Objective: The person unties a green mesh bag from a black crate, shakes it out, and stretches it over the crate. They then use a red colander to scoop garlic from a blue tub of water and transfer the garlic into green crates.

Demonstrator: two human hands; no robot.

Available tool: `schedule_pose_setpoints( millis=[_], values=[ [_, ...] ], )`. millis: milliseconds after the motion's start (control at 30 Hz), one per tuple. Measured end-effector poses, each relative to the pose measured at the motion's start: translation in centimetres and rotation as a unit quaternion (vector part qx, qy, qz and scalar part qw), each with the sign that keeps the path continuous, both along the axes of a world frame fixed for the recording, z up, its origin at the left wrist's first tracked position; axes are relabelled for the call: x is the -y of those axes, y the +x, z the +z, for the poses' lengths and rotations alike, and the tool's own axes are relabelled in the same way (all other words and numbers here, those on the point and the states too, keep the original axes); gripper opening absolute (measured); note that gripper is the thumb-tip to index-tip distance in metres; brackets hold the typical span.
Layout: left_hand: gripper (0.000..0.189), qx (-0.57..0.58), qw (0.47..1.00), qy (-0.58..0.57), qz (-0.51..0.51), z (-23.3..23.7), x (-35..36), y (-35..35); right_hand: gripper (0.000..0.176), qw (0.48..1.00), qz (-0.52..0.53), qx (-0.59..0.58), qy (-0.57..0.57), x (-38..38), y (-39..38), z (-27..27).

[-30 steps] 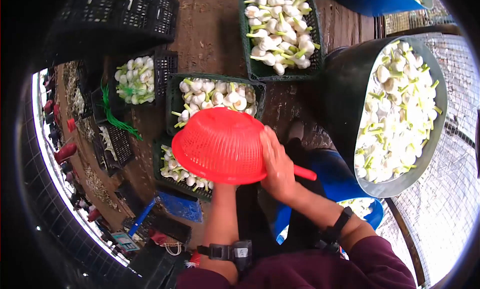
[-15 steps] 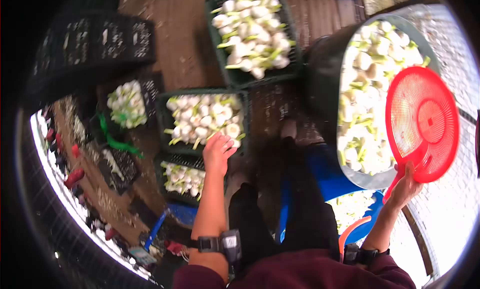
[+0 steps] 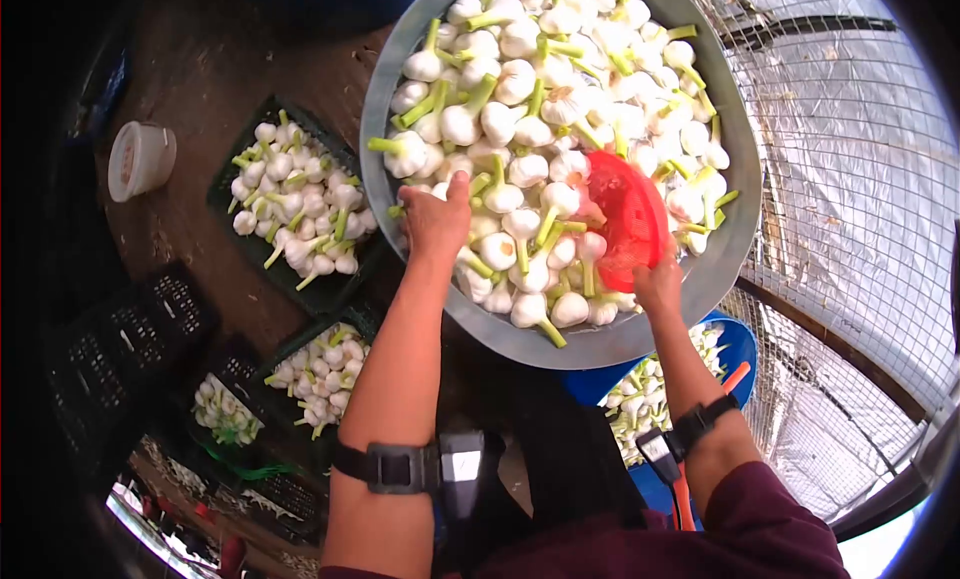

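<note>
A large round grey metal tub [image 3: 478, 329] is heaped with white garlic bulbs [image 3: 514, 82] that have short green stems. My right hand [image 3: 660, 279] grips a red plastic strainer [image 3: 645, 214], tilted with its bowl partly sunk among the bulbs. My left hand [image 3: 437, 219] is at the tub's left side by the rim, thumb and fingers apart, against the nearest bulbs. Some of its fingertips are hard to make out, and I see no bulb held in it.
Left of the tub, a dark green crate [image 3: 225, 194] holds garlic, with another garlic crate [image 3: 372, 322] below it. A white bucket [image 3: 145, 162] stands far left, near black crates [image 3: 125, 329]. Under my right arm is a blue tub [image 3: 740, 344] of garlic. Wire mesh [image 3: 810, 169] borders the right.
My view has swung toward the grey tub. The strainer has come down from the tub's side into the bulbs. My left hand has gone from a garlic crate to the tub.
</note>
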State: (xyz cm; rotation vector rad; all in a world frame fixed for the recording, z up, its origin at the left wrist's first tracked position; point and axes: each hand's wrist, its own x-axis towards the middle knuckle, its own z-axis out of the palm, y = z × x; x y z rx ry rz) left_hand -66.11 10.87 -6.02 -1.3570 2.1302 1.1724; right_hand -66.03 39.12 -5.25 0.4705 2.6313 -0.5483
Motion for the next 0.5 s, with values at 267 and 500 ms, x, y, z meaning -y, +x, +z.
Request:
schedule_pose_setpoints(
  millis=[267, 500],
  values=[
    [0.095, 0.026, 0.997, -0.049, 0.052, -7.4, -0.3, -1.7, 0.039, 0.991, -0.023, 0.110, -0.074, 1.0, -0.8, -13.9],
    [0.083, -0.063, 0.978, 0.185, 0.077, -3.1, -1.7, -2.2, 0.016, 0.915, -0.269, 0.075, -0.291, 1.9, 0.3, -9.8]
  ],
)
